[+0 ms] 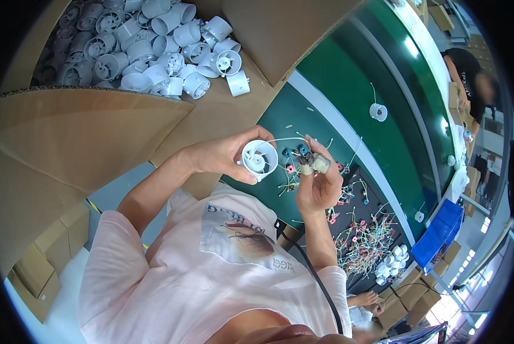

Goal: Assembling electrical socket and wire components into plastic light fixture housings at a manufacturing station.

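My left hand (242, 153) is closed round a white plastic cylindrical housing (259, 160), gripping it by its sides. The housing's open end faces up, showing curved vanes around a central hub. A thin pale wire (283, 139) arcs from the housing toward my right hand (321, 180). That hand is closed, with pale coverings on its thumb and a fingertip. Between its fingers sits a small dark part (307, 158), whose exact kind I cannot make out. Beneath and beside my right hand lie small motors with wires (290, 169), some with pink or blue ends.
A large cardboard box (96, 114) at the left holds many white housings (136, 51). Beyond a metal rail runs a green conveyor belt (348, 74) carrying a wired housing (378, 112). A wire heap (363, 241), a blue bin (437, 235) and co-workers (466, 74) are at the right.
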`<state>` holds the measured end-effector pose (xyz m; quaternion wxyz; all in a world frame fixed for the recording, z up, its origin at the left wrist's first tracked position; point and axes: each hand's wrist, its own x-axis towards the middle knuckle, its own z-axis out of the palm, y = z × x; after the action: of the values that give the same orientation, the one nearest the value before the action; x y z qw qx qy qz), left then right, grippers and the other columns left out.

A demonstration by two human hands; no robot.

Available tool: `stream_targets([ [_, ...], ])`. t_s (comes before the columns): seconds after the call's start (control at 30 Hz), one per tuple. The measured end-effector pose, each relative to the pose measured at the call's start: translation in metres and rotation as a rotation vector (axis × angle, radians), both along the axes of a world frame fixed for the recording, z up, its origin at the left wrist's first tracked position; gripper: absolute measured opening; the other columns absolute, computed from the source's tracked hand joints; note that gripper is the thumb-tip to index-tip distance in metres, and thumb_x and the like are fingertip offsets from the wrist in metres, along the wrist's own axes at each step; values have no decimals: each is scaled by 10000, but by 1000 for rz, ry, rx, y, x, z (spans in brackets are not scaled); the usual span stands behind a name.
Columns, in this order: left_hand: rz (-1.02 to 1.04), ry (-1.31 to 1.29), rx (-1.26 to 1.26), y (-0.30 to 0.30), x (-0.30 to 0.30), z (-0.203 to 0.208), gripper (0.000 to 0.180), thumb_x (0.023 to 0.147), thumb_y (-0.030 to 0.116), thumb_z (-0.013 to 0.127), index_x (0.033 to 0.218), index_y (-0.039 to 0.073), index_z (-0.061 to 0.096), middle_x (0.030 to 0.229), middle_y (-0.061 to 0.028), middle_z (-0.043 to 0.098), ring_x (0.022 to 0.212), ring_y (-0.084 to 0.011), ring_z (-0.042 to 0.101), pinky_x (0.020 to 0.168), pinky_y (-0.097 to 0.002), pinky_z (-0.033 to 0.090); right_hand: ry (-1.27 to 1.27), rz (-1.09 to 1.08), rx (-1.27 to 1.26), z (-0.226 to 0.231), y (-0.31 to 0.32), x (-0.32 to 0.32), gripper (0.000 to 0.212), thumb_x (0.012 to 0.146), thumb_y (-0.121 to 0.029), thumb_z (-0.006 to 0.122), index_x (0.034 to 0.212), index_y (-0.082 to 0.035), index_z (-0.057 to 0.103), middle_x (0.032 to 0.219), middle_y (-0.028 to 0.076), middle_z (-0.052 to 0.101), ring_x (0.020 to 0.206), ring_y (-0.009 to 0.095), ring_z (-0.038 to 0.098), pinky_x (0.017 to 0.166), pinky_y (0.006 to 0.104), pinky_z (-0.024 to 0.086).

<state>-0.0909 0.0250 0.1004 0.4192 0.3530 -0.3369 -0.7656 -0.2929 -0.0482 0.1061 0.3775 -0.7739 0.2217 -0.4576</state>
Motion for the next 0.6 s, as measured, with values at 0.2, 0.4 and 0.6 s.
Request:
stream_targets([
  [0.2, -17, 11, -7, -2, 0, -3, 686, 634, 154, 770, 1195, 48, 389, 1096, -44, 535, 1009, -124, 508, 872, -266, 415, 106, 25, -87, 1, -1, -3, 247, 806, 109, 554, 1036, 42, 493, 1096, 237, 584, 987, 337, 610, 867, 416, 489],
  [0.4, -7, 10, 4, -4, 2, -4, 652, 656, 139, 753, 1198, 51, 402, 1101, -34, 523, 1023, -116, 503, 882, -267, 413, 241, 24, -256, 15, -5, -8, 218, 726, 124, 571, 911, 23, 519, 1020, 205, 627, 916, 334, 633, 824, 403, 502],
  [0.6, 21, -196, -157, -9, 5, -1, 597, 688, 86, 708, 1226, 66, 451, 1101, -35, 513, 1034, -135, 506, 898, -289, 414, 159, 343, 118, 28, -5, -25, 260, 775, 101, 563, 1021, 36, 511, 1029, 191, 622, 916, 286, 636, 823, 377, 497],
])
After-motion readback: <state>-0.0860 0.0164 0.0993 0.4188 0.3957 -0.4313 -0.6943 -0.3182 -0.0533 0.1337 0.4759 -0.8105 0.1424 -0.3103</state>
